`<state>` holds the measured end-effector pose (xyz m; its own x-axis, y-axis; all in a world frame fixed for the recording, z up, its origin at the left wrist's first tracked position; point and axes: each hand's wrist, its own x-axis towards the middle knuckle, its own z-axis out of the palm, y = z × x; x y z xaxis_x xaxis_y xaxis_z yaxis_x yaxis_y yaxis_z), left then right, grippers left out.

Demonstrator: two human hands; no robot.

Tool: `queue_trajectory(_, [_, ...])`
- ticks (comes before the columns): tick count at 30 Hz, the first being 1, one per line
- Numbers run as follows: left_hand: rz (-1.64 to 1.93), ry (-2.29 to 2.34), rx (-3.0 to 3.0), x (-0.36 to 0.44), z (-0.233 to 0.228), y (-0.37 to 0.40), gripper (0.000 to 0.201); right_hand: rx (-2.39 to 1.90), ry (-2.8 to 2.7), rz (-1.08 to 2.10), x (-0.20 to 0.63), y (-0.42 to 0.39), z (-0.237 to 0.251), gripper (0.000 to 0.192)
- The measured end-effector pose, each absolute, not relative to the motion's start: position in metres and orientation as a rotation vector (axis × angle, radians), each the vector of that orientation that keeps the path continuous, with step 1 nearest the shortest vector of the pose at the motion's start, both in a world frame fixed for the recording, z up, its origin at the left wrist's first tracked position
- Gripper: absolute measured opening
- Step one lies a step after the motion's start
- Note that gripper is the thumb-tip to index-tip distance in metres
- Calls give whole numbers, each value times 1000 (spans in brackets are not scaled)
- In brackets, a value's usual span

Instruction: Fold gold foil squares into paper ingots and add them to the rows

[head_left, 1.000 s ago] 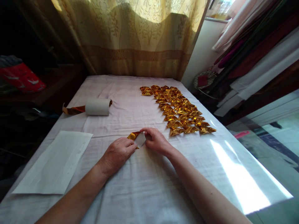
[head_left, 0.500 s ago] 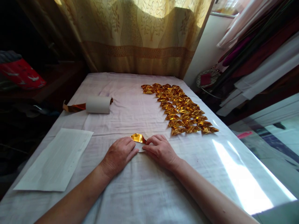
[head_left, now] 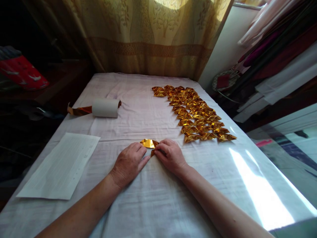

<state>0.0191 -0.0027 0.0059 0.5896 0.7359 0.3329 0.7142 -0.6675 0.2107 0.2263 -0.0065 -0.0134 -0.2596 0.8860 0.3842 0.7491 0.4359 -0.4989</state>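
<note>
A small piece of shiny gold foil paper (head_left: 149, 143) lies between my hands near the middle of the cloth-covered table. My left hand (head_left: 130, 162) grips its left end, with fingers bent and thumb pointing toward the right. At the right end, my right hand (head_left: 170, 154) pinches a folded part, and a darker gold corner pokes out below the fingertips. My fingers hide both ends of the piece. Beyond my right hand, several folded gold foil pieces (head_left: 195, 112) sit in close rows.
A grey-white cardboard roll (head_left: 105, 108) with a gold foil strip (head_left: 80, 111) trailing left lies at back left. A white paper sheet (head_left: 60, 167) lies left of my left arm. A patterned curtain (head_left: 148, 39) hangs behind the table, and clothes (head_left: 284, 69) hang at right.
My right fingers have folded the right side of the foil over, so the pale underside that showed between my hands is out of sight. The whole view has shifted slightly.
</note>
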Motion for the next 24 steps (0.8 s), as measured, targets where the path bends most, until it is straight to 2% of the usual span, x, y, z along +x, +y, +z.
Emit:
queue_trajectory(4, [634, 1243, 2775, 19, 6, -4, 13, -1413, -2059, 244, 223, -8, -12, 5])
queue_trajectory(9, [648, 1289, 2808, 24, 5, -5, 26, -1452, -2063, 214, 220, -9, -11, 6])
queue_trajectory(15, [530, 1457, 2770, 37, 2, -4, 23, -1467, -2063, 216, 220, -10, -12, 5])
queue_trajectory(24, [610, 1477, 2641, 39, 0, -2, 17, -1492, -2026, 276, 219, -8, -9, 10])
